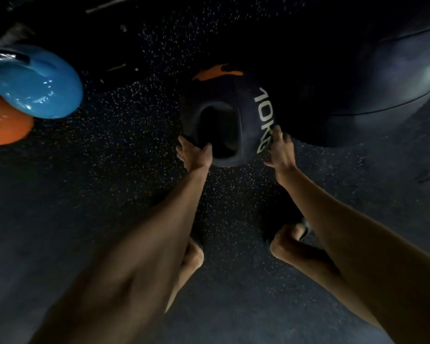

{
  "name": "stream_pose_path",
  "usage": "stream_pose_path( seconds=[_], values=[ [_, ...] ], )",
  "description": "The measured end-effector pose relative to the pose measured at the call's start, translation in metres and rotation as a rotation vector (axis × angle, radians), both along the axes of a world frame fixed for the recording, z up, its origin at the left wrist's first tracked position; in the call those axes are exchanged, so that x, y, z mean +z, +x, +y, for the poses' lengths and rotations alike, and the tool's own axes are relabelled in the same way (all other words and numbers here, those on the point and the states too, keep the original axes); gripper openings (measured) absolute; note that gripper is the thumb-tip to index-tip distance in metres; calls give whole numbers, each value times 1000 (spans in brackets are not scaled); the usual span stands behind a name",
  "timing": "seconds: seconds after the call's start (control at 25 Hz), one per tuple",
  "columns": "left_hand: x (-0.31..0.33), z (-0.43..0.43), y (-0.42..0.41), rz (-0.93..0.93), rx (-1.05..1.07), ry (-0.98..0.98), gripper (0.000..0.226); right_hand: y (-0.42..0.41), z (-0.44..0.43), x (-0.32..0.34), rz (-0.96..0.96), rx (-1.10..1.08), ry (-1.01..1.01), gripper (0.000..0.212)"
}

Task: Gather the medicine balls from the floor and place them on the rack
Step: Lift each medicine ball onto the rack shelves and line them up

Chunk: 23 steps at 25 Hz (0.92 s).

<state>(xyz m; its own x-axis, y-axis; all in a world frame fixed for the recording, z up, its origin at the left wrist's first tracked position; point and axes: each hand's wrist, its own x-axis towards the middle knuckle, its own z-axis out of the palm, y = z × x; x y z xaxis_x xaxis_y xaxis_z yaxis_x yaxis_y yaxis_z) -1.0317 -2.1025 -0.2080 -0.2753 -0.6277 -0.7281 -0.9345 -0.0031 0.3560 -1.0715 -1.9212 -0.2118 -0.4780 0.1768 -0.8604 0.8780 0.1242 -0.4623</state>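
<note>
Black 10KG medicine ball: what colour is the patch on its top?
Orange patch on the black medicine ball; head view.

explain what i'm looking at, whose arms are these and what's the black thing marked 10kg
One picture, from a camera worn on a person's head, looking down. No machine: the bare arms are that person's. The left hand grips the rim of a handle hole in a black medicine ball marked 10KG; the right hand curls round its other side. Below is a dark speckled floor, with the person's bare feet. At the left sit a blue kettlebell and an orange weight; at the right, a big dark ball.
</note>
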Motion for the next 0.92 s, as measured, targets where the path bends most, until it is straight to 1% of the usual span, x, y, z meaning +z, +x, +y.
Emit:
stream_pose_path(
  seconds=[0.04, 0.12, 0.28, 0.4, 0.48, 0.56, 0.6, 0.68, 0.72, 0.8, 0.92],
  values=[
    [-1, 0, 3, 13, -35, -8, 86, -2, -3, 0, 22, -5, 9, 59],
    [1, 2, 11, 7, -46, 32, 92, -7, -6, 1, 28, -23, 5, 61],
    [7, -11, 21, -33, -88, 57, 85, -4, -15, -2, -21, -70, 11, 70],
    [17, -44, 20, -80, -209, 71, 79, 16, -22, -3, -52, -37, 67, 71],
    [15, -66, 19, -106, -264, 90, 73, 22, -22, -12, -74, -30, 20, 65],
    [5, -87, 15, -123, -225, 112, 65, 23, -24, -27, -91, -43, -2, 53],
    [-3, -98, 14, -149, -199, 131, 62, 23, -25, -38, -90, -23, 4, 53],
    [-11, -118, 11, -209, -153, 191, 57, 22, -32, -45, -70, 86, 26, 62],
    [-17, -128, 11, -211, -150, 215, 56, 22, -37, -48, -51, 140, 14, 57],
    [-24, -142, 14, -193, -183, 251, 50, 19, -47, -58, -23, 217, -33, 39],
    [-33, -155, 16, -167, -198, 240, 40, 13, -62, -80, 29, 227, -32, 30]
  ],
)
